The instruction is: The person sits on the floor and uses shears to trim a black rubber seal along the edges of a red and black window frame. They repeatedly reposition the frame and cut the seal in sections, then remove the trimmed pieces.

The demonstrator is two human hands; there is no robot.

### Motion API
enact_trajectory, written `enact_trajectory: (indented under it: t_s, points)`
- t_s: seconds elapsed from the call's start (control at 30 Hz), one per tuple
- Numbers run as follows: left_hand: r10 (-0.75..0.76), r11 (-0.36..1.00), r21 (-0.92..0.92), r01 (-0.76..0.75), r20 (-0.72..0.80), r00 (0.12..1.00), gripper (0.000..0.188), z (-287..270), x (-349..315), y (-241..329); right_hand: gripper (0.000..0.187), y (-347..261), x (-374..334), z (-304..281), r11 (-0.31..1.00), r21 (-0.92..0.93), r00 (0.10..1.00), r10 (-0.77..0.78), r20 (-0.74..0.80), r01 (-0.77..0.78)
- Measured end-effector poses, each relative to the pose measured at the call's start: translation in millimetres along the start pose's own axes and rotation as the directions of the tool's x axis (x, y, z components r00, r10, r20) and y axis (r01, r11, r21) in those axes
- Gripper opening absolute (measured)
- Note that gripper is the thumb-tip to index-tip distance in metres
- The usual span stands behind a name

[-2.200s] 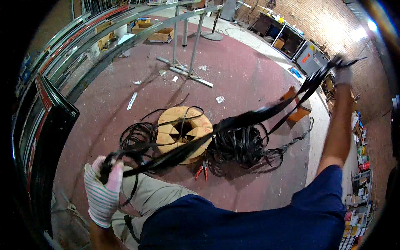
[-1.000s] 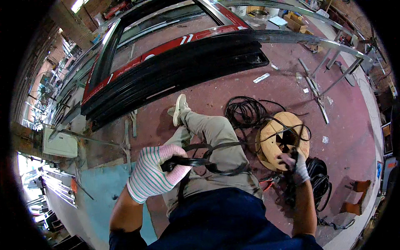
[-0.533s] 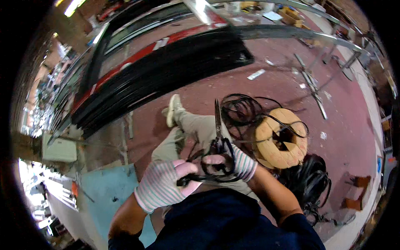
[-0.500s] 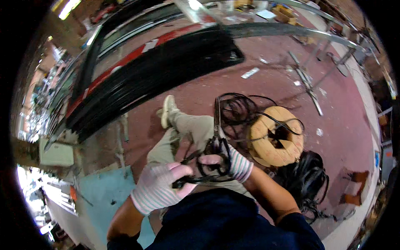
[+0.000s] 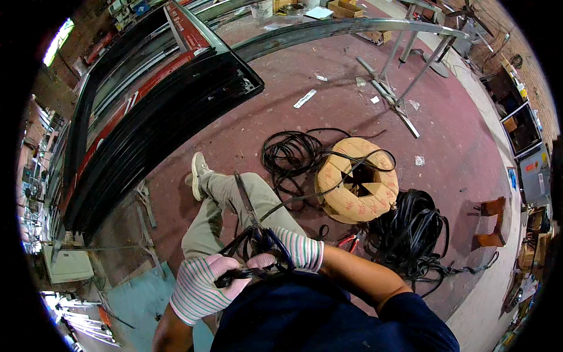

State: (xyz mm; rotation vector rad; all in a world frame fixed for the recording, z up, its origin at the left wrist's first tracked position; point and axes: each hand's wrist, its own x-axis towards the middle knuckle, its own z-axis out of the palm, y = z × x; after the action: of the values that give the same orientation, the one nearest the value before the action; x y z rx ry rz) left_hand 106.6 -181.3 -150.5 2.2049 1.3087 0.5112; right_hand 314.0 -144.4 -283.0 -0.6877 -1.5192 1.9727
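A pair of scissors (image 5: pixel 245 198) with large dark handles is in my right hand (image 5: pixel 299 249), blades pointing away from me above my lap. My left hand (image 5: pixel 202 287), in a striped white and pink glove like the right, pinches black rubber strip (image 5: pixel 231 277) close to the scissor handles. Loops of strip bunch between both hands and partly hide the fingers. From the paper-wrapped ring-shaped roll (image 5: pixel 384 196) a length of black strip (image 5: pixel 299 202) runs toward my hands. Loose coils of black strip (image 5: pixel 284 155) lie just left of that roll.
A large pile of black strip (image 5: pixel 413 229) lies right of the roll, near red-handled pliers (image 5: pixel 352 242). Black framed panels (image 5: pixel 152 129) are stacked at left. A metal stand (image 5: pixel 410 76) rises at the far right; a small brown wooden piece (image 5: pixel 492 223) stands on the red floor.
My view has swung to the right, so the roll, the panels and my hands sit farther left in the picture. Both hands keep their hold, close together.
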Motion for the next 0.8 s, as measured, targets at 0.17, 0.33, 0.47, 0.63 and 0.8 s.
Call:
enact_trajectory:
  t_s: [0.17,0.33,0.47,0.63,0.8]
  points:
    - [-0.142,0.99,0.005,0.142,-0.021,0.99,0.022,-8,9,3,0.035,-22,-11,-7,0.935,0.301,0.977,0.209,-0.045,-0.186]
    - [-0.175,0.984,0.018,0.176,-0.02,0.984,0.027,-3,31,-9,0.036,-25,-21,-19,0.994,0.105,0.983,0.034,-0.178,-0.016]
    - [-0.07,0.997,-0.012,0.07,-0.044,0.997,0.029,4,32,-8,0.035,-25,-15,-21,0.961,0.211,0.964,0.216,-0.156,-0.181]
    - [-0.007,1.0,0.011,0.006,0.021,1.0,0.028,6,32,-2,0.021,9,-16,-21,0.988,0.113,0.972,-0.076,-0.223,0.103]
    - [0.012,0.998,0.065,-0.011,-0.015,1.0,0.028,-7,7,-8,0.014,-8,-26,-65,0.934,0.353,0.838,0.239,-0.49,-0.06]
